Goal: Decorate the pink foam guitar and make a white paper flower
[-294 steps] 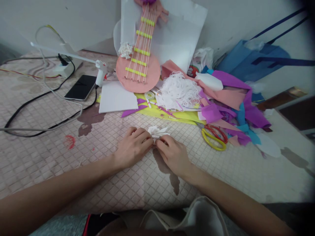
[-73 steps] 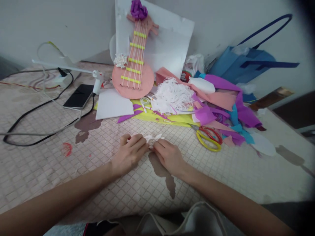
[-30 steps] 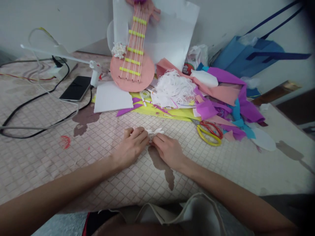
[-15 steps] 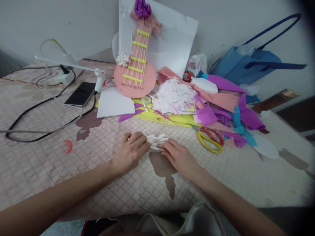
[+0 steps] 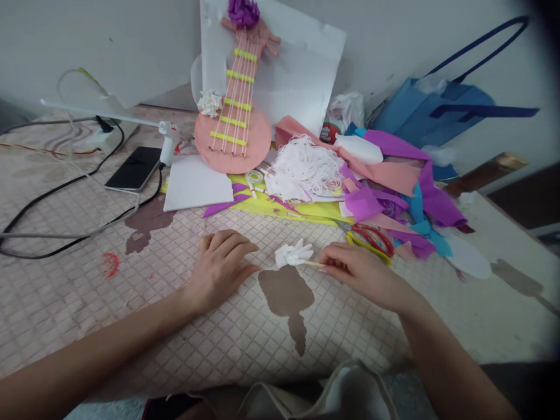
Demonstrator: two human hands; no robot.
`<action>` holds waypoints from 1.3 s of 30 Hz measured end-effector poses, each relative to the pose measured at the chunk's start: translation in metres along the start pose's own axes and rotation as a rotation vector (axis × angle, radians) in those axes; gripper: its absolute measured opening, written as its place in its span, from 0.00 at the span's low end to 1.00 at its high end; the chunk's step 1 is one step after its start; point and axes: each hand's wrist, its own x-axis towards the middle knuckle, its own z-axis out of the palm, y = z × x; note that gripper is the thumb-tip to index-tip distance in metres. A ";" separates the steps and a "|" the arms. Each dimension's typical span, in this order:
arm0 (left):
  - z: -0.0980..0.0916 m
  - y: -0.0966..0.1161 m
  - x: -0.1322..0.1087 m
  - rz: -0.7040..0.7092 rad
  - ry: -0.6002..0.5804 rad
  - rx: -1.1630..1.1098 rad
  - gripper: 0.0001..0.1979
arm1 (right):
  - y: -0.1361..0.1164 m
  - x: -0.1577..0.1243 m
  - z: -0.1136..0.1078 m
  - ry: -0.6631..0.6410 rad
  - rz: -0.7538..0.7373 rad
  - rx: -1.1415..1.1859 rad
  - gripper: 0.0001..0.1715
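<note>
A white flower-like bundle of rolled or folded pieces (image 5: pixel 292 254), seemingly paper, sits at the end of a thin pale stick (image 5: pixel 312 264) over the middle of the table. My right hand (image 5: pixel 359 269) pinches the stick's other end between thumb and fingers. To the left of the bundle is my left hand (image 5: pixel 223 262), with nothing in it, thumb and fingers apart and a small gap between it and the white pieces. A dark patch (image 5: pixel 286 291) marks the tablecloth just below the bundle.
Behind my hands stands a pink paper guitar (image 5: pixel 258 137) with yellow frets. White string (image 5: pixel 304 166) lies among coloured paper scraps (image 5: pixel 363 201), with scissors (image 5: pixel 371 239) close to my right hand. A glue gun (image 5: pixel 167 143), phone (image 5: pixel 135 168) and cables are left; a blue bag (image 5: pixel 433 111) stands right.
Both hands were on the white pieces. My left hand has let go and moved left; my right hand has shifted right and holds the stick, now visible. The view has shifted slightly.
</note>
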 end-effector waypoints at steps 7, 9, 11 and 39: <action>0.005 0.015 0.008 -0.100 -0.223 -0.112 0.22 | 0.010 -0.001 -0.003 -0.133 -0.001 -0.044 0.06; 0.010 0.022 0.012 -0.110 -0.260 -0.146 0.26 | 0.010 -0.001 -0.001 -0.167 -0.012 -0.031 0.06; 0.015 0.030 0.017 -0.100 -0.279 -0.170 0.29 | 0.011 -0.001 0.001 -0.174 -0.022 -0.014 0.06; 0.026 -0.016 0.045 -0.071 -0.207 -0.232 0.17 | -0.005 -0.010 0.000 -0.015 0.091 0.172 0.09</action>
